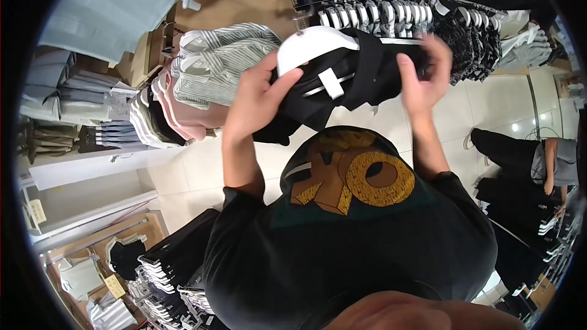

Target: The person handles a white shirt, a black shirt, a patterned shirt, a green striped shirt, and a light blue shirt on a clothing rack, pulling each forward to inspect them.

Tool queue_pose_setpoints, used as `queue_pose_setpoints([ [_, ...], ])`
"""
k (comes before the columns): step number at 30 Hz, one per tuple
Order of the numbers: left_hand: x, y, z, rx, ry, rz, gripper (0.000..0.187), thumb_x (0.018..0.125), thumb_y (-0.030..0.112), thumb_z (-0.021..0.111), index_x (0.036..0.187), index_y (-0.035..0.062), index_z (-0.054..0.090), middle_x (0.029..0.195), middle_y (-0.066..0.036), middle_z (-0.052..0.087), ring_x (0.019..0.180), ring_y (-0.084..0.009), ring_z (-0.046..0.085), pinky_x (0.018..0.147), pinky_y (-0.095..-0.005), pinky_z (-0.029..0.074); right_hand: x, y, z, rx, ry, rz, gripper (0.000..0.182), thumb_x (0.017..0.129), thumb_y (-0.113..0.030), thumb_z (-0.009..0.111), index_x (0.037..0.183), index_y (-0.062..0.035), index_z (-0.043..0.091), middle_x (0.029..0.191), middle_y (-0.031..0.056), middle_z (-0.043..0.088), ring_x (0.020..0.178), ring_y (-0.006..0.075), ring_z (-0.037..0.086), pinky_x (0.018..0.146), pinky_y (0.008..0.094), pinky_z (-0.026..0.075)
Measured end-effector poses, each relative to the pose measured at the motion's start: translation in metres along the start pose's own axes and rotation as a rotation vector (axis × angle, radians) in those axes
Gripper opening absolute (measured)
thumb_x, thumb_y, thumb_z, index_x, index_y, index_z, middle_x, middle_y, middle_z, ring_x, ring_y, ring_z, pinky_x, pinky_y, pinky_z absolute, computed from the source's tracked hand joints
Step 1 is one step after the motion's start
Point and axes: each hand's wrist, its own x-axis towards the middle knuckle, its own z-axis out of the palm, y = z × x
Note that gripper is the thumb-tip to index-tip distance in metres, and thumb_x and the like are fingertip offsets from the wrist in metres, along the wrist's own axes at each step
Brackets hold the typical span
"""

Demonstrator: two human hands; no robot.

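Note:
A black garment (pixel 373 67) on a white hanger (pixel 312 49) is held up in front of my chest. My left hand (pixel 260 88) pinches the garment and the hanger's near shoulder, thumb on top. On the other side my right hand (pixel 427 73) is at the garment's far end, slightly blurred, with thumb and fingers apart. A white tag (pixel 331 83) lies on the black cloth between the hands. Just beyond my left hand hang striped shirts (pixel 223 55).
Clothes on white hangers (pixel 379 15) fill a rail ahead. Pink garments (pixel 180 110) hang at the left, near shelves of folded clothes (pixel 116 134). Another person (pixel 553 162) stands at the right. Black garments (pixel 177 241) hang behind at lower left.

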Motion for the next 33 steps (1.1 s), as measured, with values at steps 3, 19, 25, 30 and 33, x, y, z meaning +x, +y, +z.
queue_pose_setpoints([
  [3, -0.006, 0.015, -0.049, -0.058, -0.037, 0.036, 0.026, 0.102, 0.012, 0.068, 0.125, -0.0006, 0.071, 0.119, -0.007, 0.075, 0.112, -0.0125, 0.063, 0.102, -0.0288, 0.047, 0.021, 0.015, -0.009, 0.05, -0.144, 0.078, 0.092, 0.071, -0.017, 0.097, 0.147, 0.0048, 0.049, 0.149, 0.0212, 0.053, 0.13, 0.0315, 0.059, 0.113, 0.0404, 0.046],
  [19, -0.034, -0.057, -0.064, 0.001, 0.371, -0.078, 0.045, 0.107, 0.009, 0.058, 0.149, -0.0052, 0.052, 0.143, -0.014, 0.061, 0.128, -0.0193, 0.058, 0.112, -0.0299, 0.04, -0.079, 0.044, -0.028, 1.036, -0.698, 1.385, 0.03, 0.109, -0.029, 0.06, 0.111, -0.0011, 0.071, 0.105, 0.0069, 0.077, 0.089, 0.0182, 0.076, 0.084, 0.0354, 0.061],
  [25, -0.027, -0.032, 0.043, 0.081, 0.186, 0.032, 0.054, 0.104, 0.003, 0.052, 0.158, 0.0011, 0.045, 0.146, -0.022, 0.052, 0.133, -0.0351, 0.054, 0.117, -0.0381, 0.037, -0.028, -0.015, 0.084, 1.854, -0.298, 1.538, 0.039, 0.111, -0.033, 0.053, 0.129, -0.0006, 0.066, 0.126, 0.0148, 0.073, 0.114, 0.0277, 0.072, 0.104, 0.0431, 0.058],
  [30, -0.038, -0.05, 0.082, -0.058, 0.28, 0.097, 0.047, 0.1, 0.013, 0.067, 0.146, 0.0061, 0.06, 0.137, -0.022, 0.056, 0.127, -0.0326, 0.055, 0.11, -0.0386, 0.044, -0.022, -0.03, 0.092, 1.921, -0.326, 1.294, 0.046, 0.114, -0.037, 0.046, 0.132, 0.0019, 0.063, 0.128, 0.015, 0.072, 0.119, 0.0263, 0.07, 0.107, 0.0401, 0.055],
  [33, -0.035, -0.049, 0.084, -0.037, 0.22, -0.039, 0.043, 0.099, 0.022, 0.07, 0.138, 0.0036, 0.065, 0.136, -0.025, 0.053, 0.127, -0.0391, 0.054, 0.109, -0.045, 0.045, -0.027, -0.037, 0.093, 1.898, -0.347, 1.277, 0.051, 0.114, -0.039, 0.045, 0.139, 0.0041, 0.057, 0.137, 0.0162, 0.067, 0.126, 0.0253, 0.065, 0.113, 0.0389, 0.05],
])
